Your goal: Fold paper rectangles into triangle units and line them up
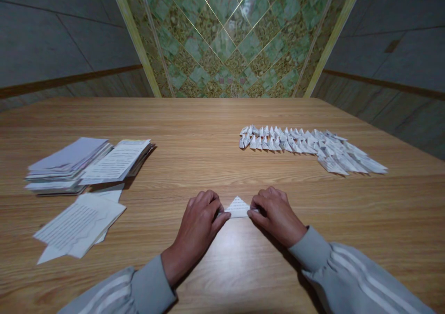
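A small folded sheet of printed paper (238, 206) lies in the middle of the table, its upper part shaped to a point and its lower edge straight. My left hand (206, 212) pinches its left end between thumb and curled fingers. At the right end, my right hand (274, 212) pinches the paper in the same way. Both paper ends are partly hidden by my fingers.
Several folded paper pieces (278, 140) stand in rows at the back right of the wooden table (194, 119). To the left are a paper stack (69, 159), a second printed stack (120, 159) and loose printed sheets (81, 221). A tiled wall (225, 40) rises beyond.
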The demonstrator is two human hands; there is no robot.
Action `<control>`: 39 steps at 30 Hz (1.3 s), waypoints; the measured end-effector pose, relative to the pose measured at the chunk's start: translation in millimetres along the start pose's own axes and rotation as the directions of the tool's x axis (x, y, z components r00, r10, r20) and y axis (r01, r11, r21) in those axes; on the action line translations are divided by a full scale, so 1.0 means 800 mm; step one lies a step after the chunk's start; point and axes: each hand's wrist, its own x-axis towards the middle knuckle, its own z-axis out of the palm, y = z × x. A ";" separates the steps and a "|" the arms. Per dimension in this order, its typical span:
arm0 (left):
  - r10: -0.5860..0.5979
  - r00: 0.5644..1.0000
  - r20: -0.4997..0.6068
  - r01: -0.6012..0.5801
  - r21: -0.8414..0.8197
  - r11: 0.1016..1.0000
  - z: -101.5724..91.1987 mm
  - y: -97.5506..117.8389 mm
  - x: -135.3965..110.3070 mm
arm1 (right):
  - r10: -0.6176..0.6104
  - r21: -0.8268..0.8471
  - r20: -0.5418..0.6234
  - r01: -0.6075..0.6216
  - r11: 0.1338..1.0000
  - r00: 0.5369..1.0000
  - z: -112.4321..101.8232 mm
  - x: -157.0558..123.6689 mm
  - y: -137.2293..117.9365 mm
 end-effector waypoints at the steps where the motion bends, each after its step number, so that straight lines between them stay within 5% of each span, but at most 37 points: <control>1: -0.003 1.000 0.002 0.003 0.006 1.000 0.000 0.000 0.000 | 0.001 -0.002 -0.001 -0.001 1.000 1.000 0.000 0.000 0.000; 24: -0.037 0.999 -0.004 0.037 0.036 0.999 -0.001 0.000 0.004 | 0.087 -0.019 -0.005 -0.087 0.996 0.996 -0.001 0.000 0.003; 28: 0.110 0.993 -0.045 -0.107 0.057 0.993 0.004 -0.001 0.003 | 0.128 -0.002 0.006 -0.128 0.992 0.992 -0.003 -0.001 0.010; 33: 0.395 0.918 -0.040 -0.387 0.126 0.913 0.008 0.002 -0.003 | 0.112 0.032 -0.020 -0.111 0.993 0.994 -0.004 0.000 0.011; 39: 0.391 0.920 0.015 -0.391 0.090 0.916 0.008 0.005 -0.004 | -0.157 -0.003 -0.075 0.157 0.988 0.985 0.004 -0.004 -0.005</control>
